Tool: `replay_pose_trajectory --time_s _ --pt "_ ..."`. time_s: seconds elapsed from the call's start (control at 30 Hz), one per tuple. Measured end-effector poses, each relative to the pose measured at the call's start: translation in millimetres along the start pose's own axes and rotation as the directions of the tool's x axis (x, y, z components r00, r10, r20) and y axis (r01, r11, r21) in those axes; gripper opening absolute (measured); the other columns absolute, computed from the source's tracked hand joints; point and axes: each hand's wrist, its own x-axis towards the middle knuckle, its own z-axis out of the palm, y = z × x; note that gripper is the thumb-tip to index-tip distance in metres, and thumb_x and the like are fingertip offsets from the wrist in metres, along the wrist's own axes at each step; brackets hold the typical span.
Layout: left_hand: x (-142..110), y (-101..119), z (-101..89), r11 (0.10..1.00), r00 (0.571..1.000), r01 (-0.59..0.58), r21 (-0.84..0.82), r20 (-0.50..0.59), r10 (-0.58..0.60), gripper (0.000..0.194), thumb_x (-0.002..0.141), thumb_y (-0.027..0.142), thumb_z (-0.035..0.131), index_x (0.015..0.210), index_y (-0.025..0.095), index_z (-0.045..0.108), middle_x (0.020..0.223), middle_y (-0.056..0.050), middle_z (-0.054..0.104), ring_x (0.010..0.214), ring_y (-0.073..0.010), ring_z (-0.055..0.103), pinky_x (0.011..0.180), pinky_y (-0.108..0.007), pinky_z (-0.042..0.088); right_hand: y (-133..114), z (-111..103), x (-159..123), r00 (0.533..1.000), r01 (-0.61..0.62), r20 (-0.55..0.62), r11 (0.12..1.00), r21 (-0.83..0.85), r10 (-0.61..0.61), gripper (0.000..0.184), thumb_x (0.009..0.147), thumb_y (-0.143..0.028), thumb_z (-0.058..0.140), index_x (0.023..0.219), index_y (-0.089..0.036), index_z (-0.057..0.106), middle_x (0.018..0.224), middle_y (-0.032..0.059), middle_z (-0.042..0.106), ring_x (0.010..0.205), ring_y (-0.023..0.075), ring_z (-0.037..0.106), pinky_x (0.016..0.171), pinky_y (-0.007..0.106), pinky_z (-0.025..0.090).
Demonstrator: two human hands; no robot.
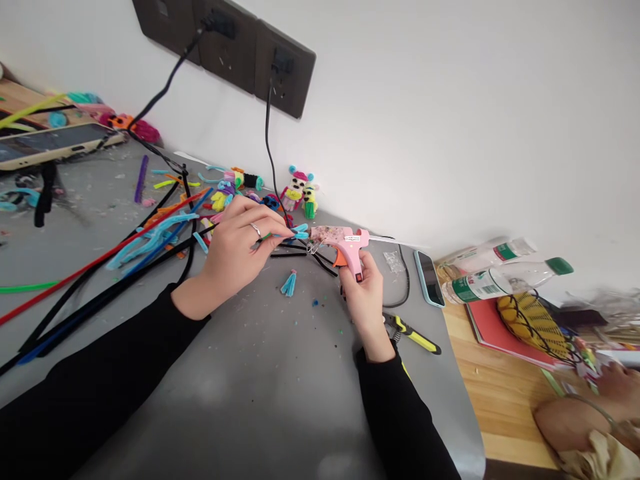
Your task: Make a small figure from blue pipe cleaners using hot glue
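Observation:
Between the thumb and fingertips of my left hand is a light blue pipe cleaner piece, right at the nozzle end of a glue gun. Whether the nozzle touches it I cannot tell. My right hand grips the handle of the pink glue gun, fingers around its orange trigger. A clear glue stick juts from the gun's back. Below the hands, a small light blue pipe cleaner bundle lies on the grey mat.
Loose pipe cleaners spread on the left, near a tablet. Small fuzzy figures stand by the wall. On the right are pliers, a phone and plastic bottles. Another person's arm shows at lower right.

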Motion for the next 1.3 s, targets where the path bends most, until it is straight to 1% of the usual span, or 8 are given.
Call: replay_pose_trajectory --time_s 0.1,0.57,0.87,1.03,1.3 --pt "-0.2 -1.6 0.6 1.000 1.000 0.025 0.014 0.017 -0.026 0.023 0.101 0.027 0.062 0.084 0.029 0.075 0.090 -0.004 0.080 0.093 -0.0259 0.068 0.081 -0.045 0.058 -0.5 0.2 -0.4 1.000 0.009 -0.004 1.000 -0.005 -0.009 0.020 0.074 -0.032 0.058 0.093 -0.023 0.058 0.065 -0.0080 0.043 0.056 0.0116 0.035 0.053 0.026 0.030" --pt "0.1 -1.4 1.2 0.999 0.999 0.040 -0.001 0.031 -0.040 0.025 0.102 0.028 0.060 0.081 0.030 0.074 0.088 -0.005 0.079 0.090 -0.0268 0.067 0.082 -0.047 0.057 -2.1 -0.3 -0.6 1.000 0.013 -0.006 1.000 -0.020 -0.013 0.017 0.076 -0.032 0.058 0.091 -0.024 0.056 0.065 -0.0078 0.041 0.056 0.0117 0.035 0.053 0.026 0.029" --pt "1.2 0.4 -0.8 0.999 0.999 0.032 -0.001 0.017 -0.032 0.026 0.103 0.028 0.059 0.081 0.030 0.074 0.088 -0.004 0.079 0.090 -0.0258 0.067 0.081 -0.046 0.058 -2.7 0.2 -1.6 1.000 -0.004 -0.010 1.000 -0.007 0.004 0.020 0.074 -0.031 0.058 0.093 -0.024 0.058 0.067 -0.0080 0.043 0.054 0.0106 0.032 0.052 0.026 0.029" --pt "0.7 -0.1 -0.2 0.998 0.998 0.057 -0.004 0.031 -0.057 0.026 0.103 0.029 0.059 0.081 0.030 0.074 0.087 -0.004 0.079 0.091 -0.0265 0.067 0.081 -0.046 0.058 -2.0 0.5 -1.3 1.000 0.002 -0.014 1.000 -0.005 -0.002 0.020 0.074 -0.031 0.059 0.093 -0.024 0.058 0.066 -0.0082 0.043 0.054 0.0107 0.033 0.052 0.026 0.029" --pt "0.6 0.2 -0.3 0.998 0.998 0.058 -0.005 0.033 -0.058 0.025 0.102 0.028 0.060 0.081 0.030 0.074 0.087 -0.004 0.079 0.090 -0.0262 0.067 0.081 -0.045 0.058 -0.7 0.1 -1.3 1.000 -0.004 -0.015 1.000 -0.005 0.004 0.021 0.074 -0.032 0.059 0.093 -0.024 0.057 0.066 -0.0082 0.043 0.054 0.0110 0.033 0.051 0.026 0.028"
